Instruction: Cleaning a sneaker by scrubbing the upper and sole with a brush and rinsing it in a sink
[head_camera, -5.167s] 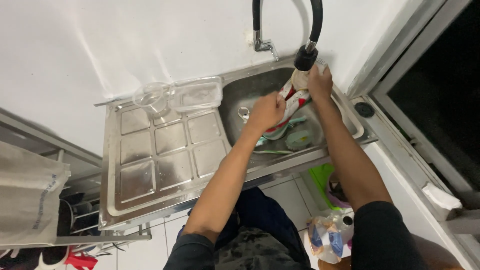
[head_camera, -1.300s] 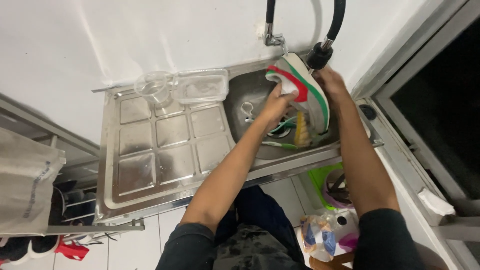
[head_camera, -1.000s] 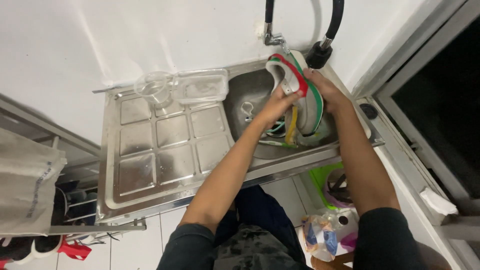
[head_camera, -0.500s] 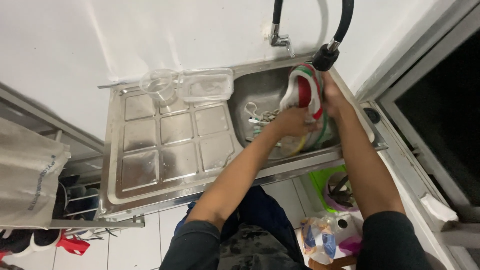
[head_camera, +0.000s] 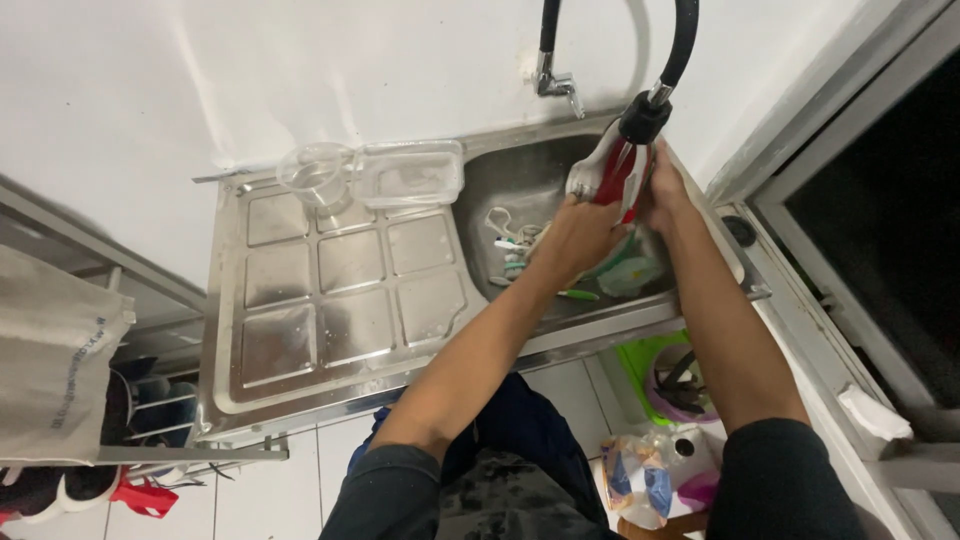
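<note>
Shoe (head_camera: 608, 178): over the sink (head_camera: 520, 180), directly under the black spray head (head_camera: 642, 118).
Left hand (head_camera: 578, 236): clenched round its lower part.
Right hand (head_camera: 662, 192): gripping its far side.
Handling: judged light, wet, slippery; sole stiff, upper soft. Best taken at the sole edge.

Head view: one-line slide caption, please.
Both hands, left hand and right hand, hold a shoe under the black spray head.
</note>
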